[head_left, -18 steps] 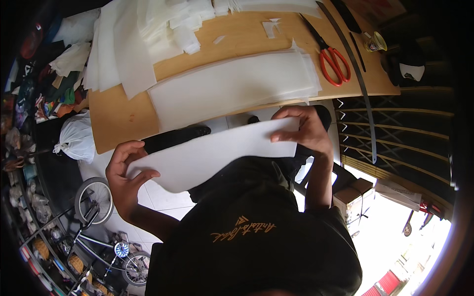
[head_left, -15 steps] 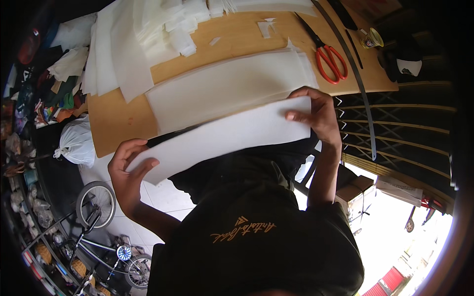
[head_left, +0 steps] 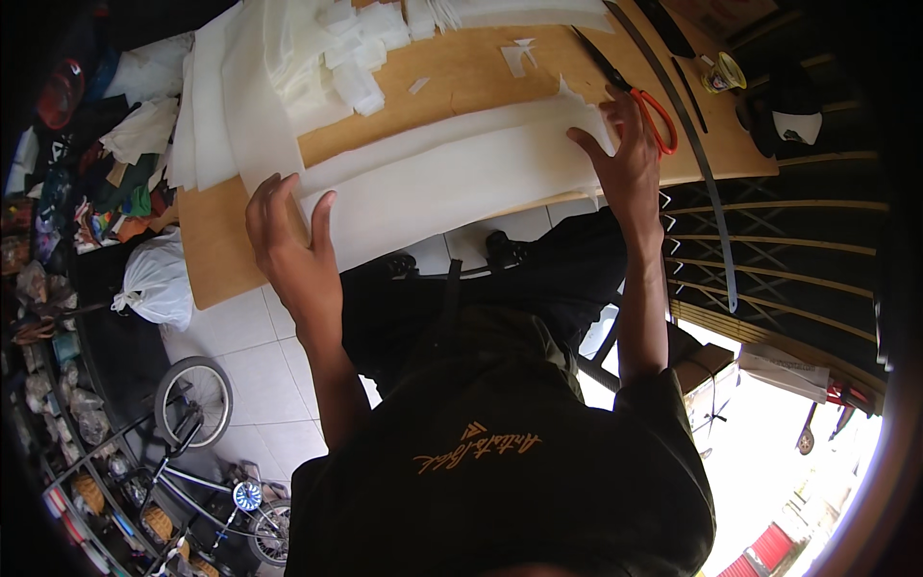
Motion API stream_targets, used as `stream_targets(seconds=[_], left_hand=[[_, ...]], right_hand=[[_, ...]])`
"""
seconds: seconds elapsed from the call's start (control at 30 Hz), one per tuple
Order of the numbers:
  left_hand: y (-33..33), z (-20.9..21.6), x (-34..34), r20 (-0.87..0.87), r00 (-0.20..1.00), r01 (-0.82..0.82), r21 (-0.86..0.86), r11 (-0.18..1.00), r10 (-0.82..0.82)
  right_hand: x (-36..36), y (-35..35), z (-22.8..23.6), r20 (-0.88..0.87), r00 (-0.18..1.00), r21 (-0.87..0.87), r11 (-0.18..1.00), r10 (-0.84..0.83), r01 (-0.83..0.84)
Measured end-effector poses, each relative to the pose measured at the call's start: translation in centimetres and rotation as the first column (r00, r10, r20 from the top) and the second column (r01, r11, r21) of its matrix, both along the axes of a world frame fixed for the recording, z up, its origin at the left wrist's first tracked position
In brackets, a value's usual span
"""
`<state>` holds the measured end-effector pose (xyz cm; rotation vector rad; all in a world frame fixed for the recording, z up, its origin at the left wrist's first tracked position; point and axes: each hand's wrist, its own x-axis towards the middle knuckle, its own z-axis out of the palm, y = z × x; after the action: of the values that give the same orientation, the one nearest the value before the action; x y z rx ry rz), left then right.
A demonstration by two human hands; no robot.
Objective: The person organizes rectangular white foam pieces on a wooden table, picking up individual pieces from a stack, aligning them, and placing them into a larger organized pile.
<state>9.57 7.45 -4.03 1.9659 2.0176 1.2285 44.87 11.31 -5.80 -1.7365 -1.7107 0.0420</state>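
Note:
A long white sheet strip (head_left: 452, 183) lies along the table's near edge, over a stack of similar translucent sheets (head_left: 433, 137). At the strip's left end is my left hand (head_left: 296, 245), its thumb and fingers spread apart with nothing gripped. My right hand (head_left: 627, 173) is at the right end, thumb apart from the fingers, also holding nothing. Beside its fingertips lie scissors (head_left: 658, 120) with orange-red handles, partly hidden by that hand. Their dark blades point to the far side.
Large white sheets (head_left: 216, 106) and small cut pieces (head_left: 361, 58) cover the back left of the wooden table (head_left: 226, 260). A long metal strip (head_left: 707, 163) overhangs the right edge, near a small cup (head_left: 723, 73). Left stand a white bag (head_left: 159, 284) and a bicycle (head_left: 192, 402).
The white strip, held up in both hands before, has been laid on the stack and let go. Both hands have opened and moved farther over the table, the right one toward the scissors.

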Motion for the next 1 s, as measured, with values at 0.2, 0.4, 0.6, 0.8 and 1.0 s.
stream_targets(seconds=[0.2, 0.4, 0.6, 0.8, 1.0], left_hand=[[1.3, 2.3, 4.0, -0.199, 0.752, 0.562, -0.304, 0.769, -0.628], [5.7, 1.0, 4.0, -0.279, 0.664, 0.549, -0.448, 0.706, -0.693], [5.9, 0.3, 3.2, -0.198, 0.651, 0.580, -0.494, 0.648, -0.733], [5.4, 0.7, 2.2, -0.202, 0.625, 0.622, -0.454, 0.638, -0.754], [5.2, 0.8, 0.9, -0.225, 0.629, 0.583, -0.498, 0.642, -0.744]], right_hand=[[-3.8, -0.2, 3.1, 0.229, 0.842, -0.242, 0.867, 0.488, -0.436], [-4.3, 3.4, 2.4, 0.246, 0.718, -0.498, 0.720, 0.651, -0.482], [-3.4, 3.3, 2.8, 0.217, 0.717, -0.524, 0.699, 0.662, -0.486], [-3.9, 1.9, 3.0, 0.311, 0.708, -0.348, 0.769, 0.634, -0.537], [-3.8, 2.0, 2.3, 0.332, 0.660, -0.389, 0.735, 0.674, -0.555]])
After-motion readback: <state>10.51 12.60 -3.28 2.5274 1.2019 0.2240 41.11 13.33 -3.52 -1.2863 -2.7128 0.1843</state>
